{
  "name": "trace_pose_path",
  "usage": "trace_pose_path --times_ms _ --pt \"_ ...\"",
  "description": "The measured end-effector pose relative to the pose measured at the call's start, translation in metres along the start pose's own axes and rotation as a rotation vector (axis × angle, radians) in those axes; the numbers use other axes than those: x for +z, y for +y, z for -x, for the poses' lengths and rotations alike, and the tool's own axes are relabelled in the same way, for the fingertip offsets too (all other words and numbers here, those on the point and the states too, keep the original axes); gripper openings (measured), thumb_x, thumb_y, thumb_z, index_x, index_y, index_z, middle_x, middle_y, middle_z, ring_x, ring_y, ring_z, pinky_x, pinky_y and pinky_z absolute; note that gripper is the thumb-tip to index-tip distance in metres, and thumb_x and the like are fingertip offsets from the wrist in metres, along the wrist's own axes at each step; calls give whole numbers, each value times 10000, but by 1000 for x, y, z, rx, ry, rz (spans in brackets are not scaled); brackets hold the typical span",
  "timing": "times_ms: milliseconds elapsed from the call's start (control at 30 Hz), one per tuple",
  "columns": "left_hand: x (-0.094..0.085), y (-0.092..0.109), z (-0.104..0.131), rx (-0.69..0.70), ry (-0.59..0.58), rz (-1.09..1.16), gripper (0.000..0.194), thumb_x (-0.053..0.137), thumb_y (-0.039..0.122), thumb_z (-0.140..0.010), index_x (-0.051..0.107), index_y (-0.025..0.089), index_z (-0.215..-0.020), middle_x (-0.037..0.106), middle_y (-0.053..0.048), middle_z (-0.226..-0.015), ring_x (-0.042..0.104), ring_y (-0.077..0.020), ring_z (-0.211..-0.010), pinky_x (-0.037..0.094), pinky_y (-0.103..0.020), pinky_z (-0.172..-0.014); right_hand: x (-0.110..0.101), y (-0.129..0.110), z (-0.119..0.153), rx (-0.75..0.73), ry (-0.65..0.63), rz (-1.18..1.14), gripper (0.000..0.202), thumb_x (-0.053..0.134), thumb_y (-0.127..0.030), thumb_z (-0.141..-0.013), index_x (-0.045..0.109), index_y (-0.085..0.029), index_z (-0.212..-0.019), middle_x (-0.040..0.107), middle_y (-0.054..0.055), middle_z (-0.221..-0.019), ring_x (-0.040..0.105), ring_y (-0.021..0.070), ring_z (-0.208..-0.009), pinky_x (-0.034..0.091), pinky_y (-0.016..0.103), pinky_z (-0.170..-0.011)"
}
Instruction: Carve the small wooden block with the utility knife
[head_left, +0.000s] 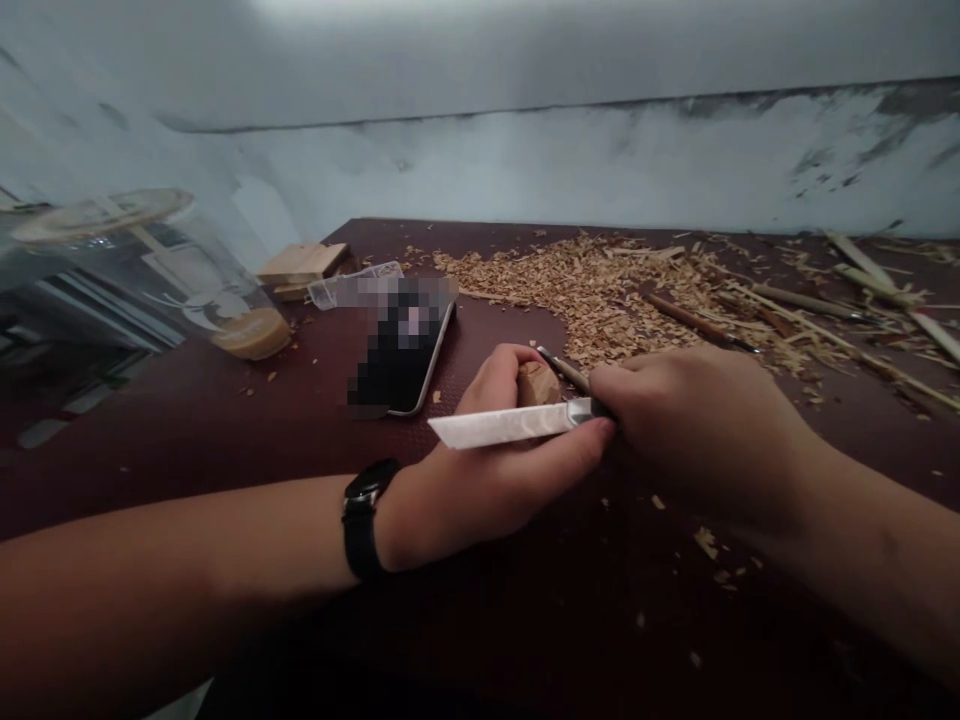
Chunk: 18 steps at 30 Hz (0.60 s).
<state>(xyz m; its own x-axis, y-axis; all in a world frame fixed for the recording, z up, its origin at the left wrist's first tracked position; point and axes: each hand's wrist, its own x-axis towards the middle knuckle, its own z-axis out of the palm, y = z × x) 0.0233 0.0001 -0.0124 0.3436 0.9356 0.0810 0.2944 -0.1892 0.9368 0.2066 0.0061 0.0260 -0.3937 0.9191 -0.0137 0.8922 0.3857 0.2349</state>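
Note:
My left hand (480, 490), with a black watch (363, 520) on the wrist, is wrapped round a small carved piece of wood (538, 385). My right hand (675, 425) is closed round the handle of a knife; its pale, wide blade (502, 426) points left across the front of the wood, above my left palm. My left thumb tip touches the knife near the base of the blade. A thin tool (564, 371) with a dark metal tip also reaches from my right hand to the wood's edge.
Wood shavings (592, 290) cover the back of the dark red table (300, 440). A phone (409, 350), a clear plastic box (356, 285), wood blocks (301, 264) and a plastic cup (180, 270) stand to the left. Carving tools (697, 322) and sticks lie at the right.

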Motion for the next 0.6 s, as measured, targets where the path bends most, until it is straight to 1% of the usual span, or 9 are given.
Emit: trace_pose_path --times_ms 100,167,333,400,467,533,600 --pt "5 -4 -1 -26 26 207 468 800 396 -868 449 222 -1124 561 32 -894 525 -124 -760 396 -276 -622 4 -4 3 67 32 -7 115 549 -186 -801 617 -223 -716 672 77 -666 638 237 -602 241 335 -529" --pt "6 -4 -2 -41 38 285 474 824 366 -853 441 224 -1094 533 57 -825 511 -108 -715 388 -261 -603 5 -7 6 104 36 -31 136 550 -155 -793 612 -228 -697 675 72 -659 639 237 -586 236 334 -520" --pt "3 1 -6 -92 54 326 543 919 362 -756 456 216 -1000 547 80 -756 513 -85 -675 377 -242 -587 0 -15 13 196 36 -45 153 613 -130 -771 609 -236 -661 671 75 -617 651 262 -562 243 326 -494" --pt "2 2 -8 -106 71 330 559 953 335 -709 463 216 -950 553 87 -723 506 -81 -653 372 -240 -578 -3 -18 16 228 31 -48 146 634 -120 -764 625 -234 -672 681 79 -625 660 267 -556 247 319 -473" --pt "1 1 -9 -82 68 338 535 959 313 -702 464 217 -881 543 90 -673 494 -80 -621 368 -242 -565 -3 -19 20 255 35 -28 161 634 -89 -753 630 -227 -670 674 78 -608 655 257 -532 242 307 -452" --pt "2 -2 -10 -32 54 352 501 945 299 -724 459 217 -821 527 87 -633 480 -83 -592 362 -246 -548 -1 -20 24 252 83 16 189 613 -66 -760 622 -222 -655 656 76 -579 640 242 -498 225 300 -440" --pt "2 -5 -10 -1 49 367 499 941 288 -729 452 221 -805 508 86 -619 471 -86 -576 353 -250 -534 3 -19 27 230 136 51 211 593 -74 -780 602 -223 -631 640 72 -560 625 234 -472 207 301 -442"
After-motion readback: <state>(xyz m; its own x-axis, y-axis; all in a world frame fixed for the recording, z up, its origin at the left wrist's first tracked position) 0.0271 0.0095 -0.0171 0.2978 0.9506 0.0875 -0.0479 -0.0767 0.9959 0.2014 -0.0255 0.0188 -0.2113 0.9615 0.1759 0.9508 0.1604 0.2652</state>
